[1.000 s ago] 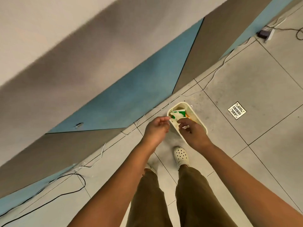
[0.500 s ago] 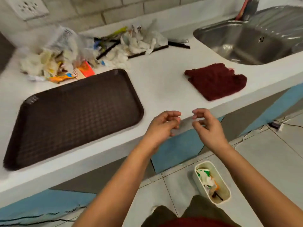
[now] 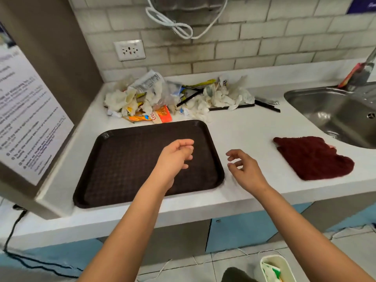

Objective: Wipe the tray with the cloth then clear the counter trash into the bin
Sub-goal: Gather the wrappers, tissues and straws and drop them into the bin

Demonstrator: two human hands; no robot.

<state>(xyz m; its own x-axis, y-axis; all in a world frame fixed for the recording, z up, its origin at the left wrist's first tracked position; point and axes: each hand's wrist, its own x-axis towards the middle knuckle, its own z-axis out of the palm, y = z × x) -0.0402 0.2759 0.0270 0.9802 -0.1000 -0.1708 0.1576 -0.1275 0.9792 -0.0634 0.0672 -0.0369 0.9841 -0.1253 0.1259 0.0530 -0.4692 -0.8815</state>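
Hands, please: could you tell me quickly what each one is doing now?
Left hand: open, fingers loosely curled, holding nothing.
Right hand: open, holding nothing.

"Cro" (partly hidden) on orange wrapper [image 3: 162, 117]

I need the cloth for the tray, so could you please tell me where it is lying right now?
In the head view, the dark red cloth lies flat on the white counter to the right, between the brown tray and the steel sink.
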